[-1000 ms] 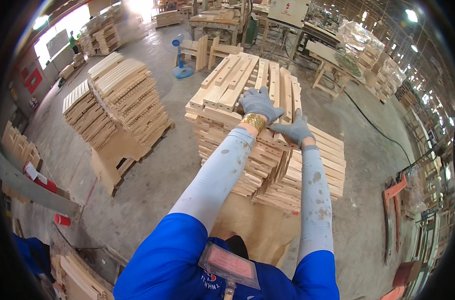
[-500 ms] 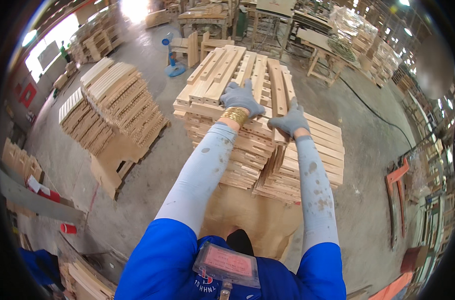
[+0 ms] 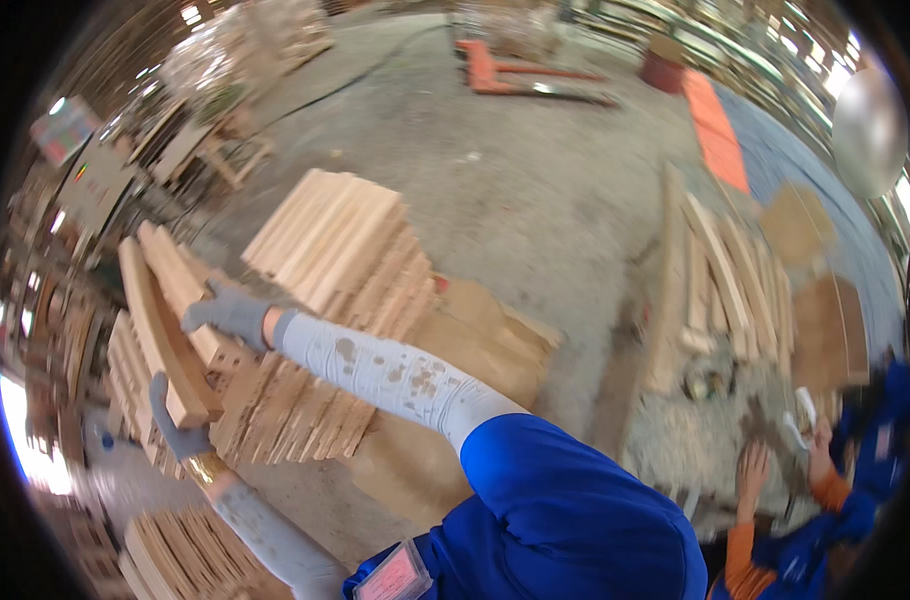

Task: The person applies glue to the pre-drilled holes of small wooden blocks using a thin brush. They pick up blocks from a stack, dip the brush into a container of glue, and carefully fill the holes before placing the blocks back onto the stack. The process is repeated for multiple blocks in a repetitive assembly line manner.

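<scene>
Both my hands wear grey gloves. My left hand, with gold bangles at the wrist, grips the near end of a long pale wooden beam, thumb side up along its edge. My right hand reaches across from the right, its fingers over a second wooden beam beside the first. That one has round holes in its end. The beams lie over a stack of drilled wooden pieces. A neighbouring stack of wooden slats stands just right of it. The fingers' undersides are hidden.
Brown cardboard lies beneath the stacks. Another slat stack stands at lower left. An orange pallet jack is at the far side. To the right, a co-worker's hands are near a bench with wooden pieces.
My view has swung to the right, so the stacks now sit at the left and the co-worker shows. My left hand has gone from the stack top to a beam's near end.
</scene>
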Demonstrator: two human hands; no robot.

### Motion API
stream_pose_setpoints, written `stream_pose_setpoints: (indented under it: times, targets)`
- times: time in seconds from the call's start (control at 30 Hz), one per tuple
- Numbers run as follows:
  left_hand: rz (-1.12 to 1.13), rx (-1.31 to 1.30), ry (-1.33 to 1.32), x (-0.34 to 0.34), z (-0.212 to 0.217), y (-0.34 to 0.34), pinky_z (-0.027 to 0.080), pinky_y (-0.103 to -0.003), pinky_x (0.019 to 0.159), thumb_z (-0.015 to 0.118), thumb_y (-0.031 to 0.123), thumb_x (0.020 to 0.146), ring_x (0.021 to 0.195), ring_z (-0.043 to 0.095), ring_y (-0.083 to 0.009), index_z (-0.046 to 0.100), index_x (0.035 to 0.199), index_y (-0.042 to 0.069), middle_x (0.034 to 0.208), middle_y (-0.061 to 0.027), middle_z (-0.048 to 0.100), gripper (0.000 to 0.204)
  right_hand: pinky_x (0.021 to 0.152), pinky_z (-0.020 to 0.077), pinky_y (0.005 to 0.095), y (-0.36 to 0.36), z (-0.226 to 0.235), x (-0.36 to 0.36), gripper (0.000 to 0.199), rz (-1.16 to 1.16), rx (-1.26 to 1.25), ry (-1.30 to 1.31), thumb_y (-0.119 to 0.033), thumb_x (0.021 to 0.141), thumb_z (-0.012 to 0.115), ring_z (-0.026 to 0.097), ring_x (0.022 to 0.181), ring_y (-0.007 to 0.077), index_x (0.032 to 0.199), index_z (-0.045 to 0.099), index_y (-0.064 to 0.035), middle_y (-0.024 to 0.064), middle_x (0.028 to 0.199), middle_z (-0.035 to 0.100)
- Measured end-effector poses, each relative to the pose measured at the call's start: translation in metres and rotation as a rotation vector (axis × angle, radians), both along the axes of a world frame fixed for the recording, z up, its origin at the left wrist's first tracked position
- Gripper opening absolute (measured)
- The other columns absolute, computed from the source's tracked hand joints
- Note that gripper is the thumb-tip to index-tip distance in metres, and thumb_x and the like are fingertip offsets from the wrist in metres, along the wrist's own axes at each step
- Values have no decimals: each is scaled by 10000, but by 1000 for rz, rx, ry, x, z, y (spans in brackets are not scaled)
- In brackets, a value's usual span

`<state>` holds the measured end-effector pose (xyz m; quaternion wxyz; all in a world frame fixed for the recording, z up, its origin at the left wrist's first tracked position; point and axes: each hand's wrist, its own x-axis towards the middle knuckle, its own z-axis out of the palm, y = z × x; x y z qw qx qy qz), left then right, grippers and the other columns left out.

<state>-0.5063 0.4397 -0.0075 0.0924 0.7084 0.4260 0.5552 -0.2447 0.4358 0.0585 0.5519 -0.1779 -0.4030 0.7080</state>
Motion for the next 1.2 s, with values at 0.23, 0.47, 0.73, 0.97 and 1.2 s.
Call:
stream_pose_setpoints:
  times: [0.23, 0.47, 0.73, 0.97, 1.2]
  targets:
    - [-729, -731, -833, 189, 18, -100, 482, -383, 869, 607, 249, 824, 1010, 554, -225, 521, 1109, 58, 1102, -103, 549, 355, 879, 452, 299, -172, -2, 90, 1055, -501, 104, -145, -248, 614, 731, 507, 1062, 265, 1385, 82, 65, 224, 1222, 448]
    - [-1108, -1006, -739, 356, 46, -231, 517, -344, 802, 611, 324, 791, 954, 590, -213, 504, 1143, -4, 1080, -121, 569, 493, 855, 467, 303, -335, -25, 220, 891, -903, 60, 59, -183, 680, 723, 504, 1047, 200, 1371, 192, 6, 159, 1188, 473]
    - [-1660, -1037, -390, 592, 7, -357, 532, -435, 775, 661, 249, 769, 904, 595, -281, 425, 1182, 95, 1105, -155, 536, 500, 777, 481, 278, -571, -37, 337, 890, -1441, -124, -67, -122, 702, 690, 561, 931, 181, 1394, 150, 30, 136, 1088, 540]
    - [-1503, -1727, -440, 801, -57, -492, 500, -397, 744, 681, 342, 707, 909, 553, -232, 483, 1172, 112, 983, -102, 565, 555, 844, 438, 277, -726, -73, 390, 759, -1748, -423, -235, -110, 728, 611, 520, 982, 169, 1389, 251, -11, 114, 1170, 490]
    - [-1582, -1256, 95, 845, -67, -550, 436, -338, 903, 568, 319, 846, 1067, 529, -223, 450, 1259, 107, 1128, -77, 543, 479, 802, 471, 331, -757, -106, 400, 819, -1839, -530, -293, -167, 692, 656, 523, 993, 215, 1393, 254, -35, 139, 1203, 464]
